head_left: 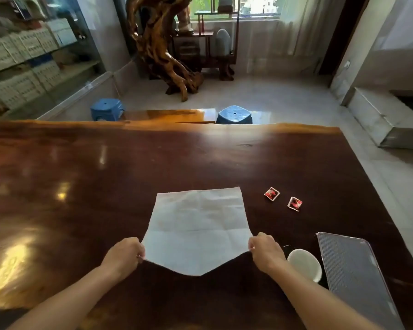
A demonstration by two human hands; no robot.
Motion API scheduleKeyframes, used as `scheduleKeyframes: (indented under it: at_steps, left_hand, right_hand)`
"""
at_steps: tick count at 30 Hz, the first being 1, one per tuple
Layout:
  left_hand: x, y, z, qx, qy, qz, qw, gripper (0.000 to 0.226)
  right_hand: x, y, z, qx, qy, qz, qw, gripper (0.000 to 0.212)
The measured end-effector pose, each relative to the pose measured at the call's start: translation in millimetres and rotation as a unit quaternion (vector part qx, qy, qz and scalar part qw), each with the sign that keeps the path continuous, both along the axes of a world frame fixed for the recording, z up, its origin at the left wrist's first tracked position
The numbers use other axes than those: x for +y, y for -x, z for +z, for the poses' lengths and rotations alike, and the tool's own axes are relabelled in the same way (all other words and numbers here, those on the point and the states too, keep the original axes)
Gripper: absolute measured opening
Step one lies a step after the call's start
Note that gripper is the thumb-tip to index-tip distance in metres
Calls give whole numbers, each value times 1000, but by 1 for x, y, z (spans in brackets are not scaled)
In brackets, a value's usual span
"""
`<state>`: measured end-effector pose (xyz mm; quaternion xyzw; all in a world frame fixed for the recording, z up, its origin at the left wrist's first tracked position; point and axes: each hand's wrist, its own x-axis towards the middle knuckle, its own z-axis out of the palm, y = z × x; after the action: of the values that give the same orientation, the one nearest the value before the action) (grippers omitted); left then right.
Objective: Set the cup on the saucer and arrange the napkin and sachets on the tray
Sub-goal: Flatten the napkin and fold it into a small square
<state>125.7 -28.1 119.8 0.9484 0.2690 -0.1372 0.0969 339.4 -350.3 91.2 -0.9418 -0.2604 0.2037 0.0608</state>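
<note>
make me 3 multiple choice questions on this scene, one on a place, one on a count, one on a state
1. Where is the tray?
A. right of the cup
B. left of the napkin
C. beyond the sachets

2. How many sachets lie on the table?
A. one
B. two
C. four

3. How is the napkin held?
A. crumpled in one hand
B. lying untouched
C. unfolded, near corners pinched by both hands

Answers:
1 A: the tray sits at the table's right edge, the cup beside it on its left.
2 B: one sachet and another.
3 C: the left hand and right hand each grip a corner.
</note>
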Motion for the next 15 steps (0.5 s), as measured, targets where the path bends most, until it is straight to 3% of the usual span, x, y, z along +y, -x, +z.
scheduleKeyframes:
  at_steps: [6, 15]
  left_hand:
    - [-1, 10, -30, 41, 44, 22, 998, 16]
    - [57, -39, -46, -42, 112, 164, 979, 13]
  right_hand:
    - [-3, 1, -30, 54, 23, 0, 998, 26]
    - [31, -74, -38, 88, -107, -170, 976, 13]
